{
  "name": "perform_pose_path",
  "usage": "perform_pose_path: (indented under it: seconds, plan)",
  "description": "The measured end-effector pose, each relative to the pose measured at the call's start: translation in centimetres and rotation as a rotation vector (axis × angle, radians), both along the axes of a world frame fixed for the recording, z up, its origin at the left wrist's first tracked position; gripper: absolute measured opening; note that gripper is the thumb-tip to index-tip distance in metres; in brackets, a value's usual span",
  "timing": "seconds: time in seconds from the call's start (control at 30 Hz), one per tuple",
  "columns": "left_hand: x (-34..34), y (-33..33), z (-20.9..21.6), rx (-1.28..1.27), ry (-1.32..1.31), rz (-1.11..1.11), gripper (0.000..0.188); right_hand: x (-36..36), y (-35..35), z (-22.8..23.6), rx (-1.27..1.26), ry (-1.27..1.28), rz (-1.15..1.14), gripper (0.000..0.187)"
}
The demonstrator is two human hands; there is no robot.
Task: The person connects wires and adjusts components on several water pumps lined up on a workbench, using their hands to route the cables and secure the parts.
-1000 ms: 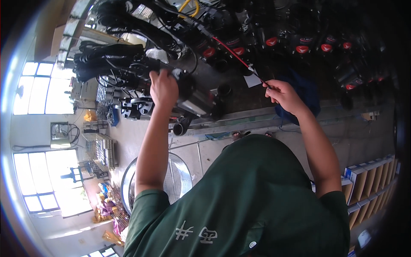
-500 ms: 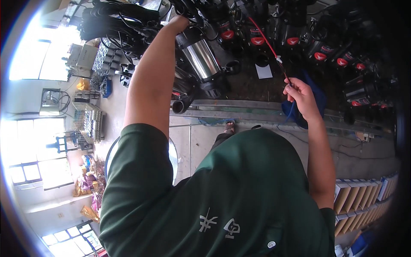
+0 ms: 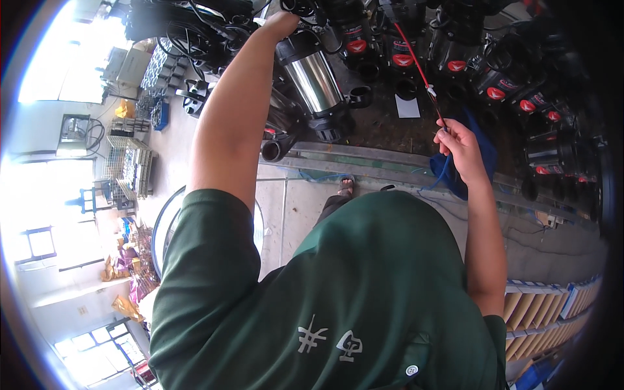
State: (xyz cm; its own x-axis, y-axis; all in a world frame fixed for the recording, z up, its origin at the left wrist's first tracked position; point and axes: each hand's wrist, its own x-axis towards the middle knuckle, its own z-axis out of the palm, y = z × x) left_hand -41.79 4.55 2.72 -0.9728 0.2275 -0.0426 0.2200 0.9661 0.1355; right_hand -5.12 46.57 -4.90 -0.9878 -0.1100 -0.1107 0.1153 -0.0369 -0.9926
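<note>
At the upper left, my left hand (image 3: pixel 283 25) is at the black top of a submersible pump (image 3: pixel 313 81) with a shiny steel body. The pump leans on the dark bench, its black outlet pointing right. The fingers of this hand are hidden, so its grip does not show. My right hand (image 3: pixel 463 148) is closed, thumb against fingers, around the lower end of a thin cord. Its upper stretch is a red cord (image 3: pixel 414 57) running up and left, with a small white piece partway down. A blue cord (image 3: pixel 446 170) hangs below the right hand.
Several more black pumps with red emblems (image 3: pixel 456 65) stand along the back and right. A white paper (image 3: pixel 407 106) lies on the bench, bordered by a metal edge (image 3: pixel 364 158). Blue cloth (image 3: pixel 481 146) sits behind my right hand. Coiled black cables (image 3: pixel 188 23) are at far left.
The view has shifted slightly, so the pumps and bench sit a little further right. Both hands keep nearly the same places, the right one still on the cord.
</note>
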Motion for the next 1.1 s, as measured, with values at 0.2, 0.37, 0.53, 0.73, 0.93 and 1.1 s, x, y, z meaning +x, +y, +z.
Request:
perform_pose_path:
  seconds: [0.2,0.37,0.53,0.73,0.93,1.1]
  plan:
    - [1.1,-1.6,-0.3,-0.110,0.097,-0.065,0.038,-1.2,-0.5,-1.0,0.012,-0.007,0.028,0.025]
    - [5.4,0.5,1.5,-0.382,0.213,-0.251,0.029,-2.0,-0.7,-1.5,0.014,-0.020,0.017,0.025]
    - [10.6,4.6,1.7,0.069,0.293,0.128,0.034,-2.8,-1.3,-1.9,0.006,-0.021,0.054,0.024]
    - [21.5,10.4,3.9,0.208,0.344,0.010,0.027,-2.8,-1.4,-2.2,0.008,-0.042,0.043,0.024]
    - [27.4,6.8,6.0,0.359,0.267,-0.451,0.049,-2.8,-1.1,-2.3,-0.021,-0.043,0.051,0.023]
    - [24.0,3.4,6.7,0.289,0.272,-0.356,0.042,-2.9,-1.8,-1.7,-0.014,-0.063,0.052,0.021]
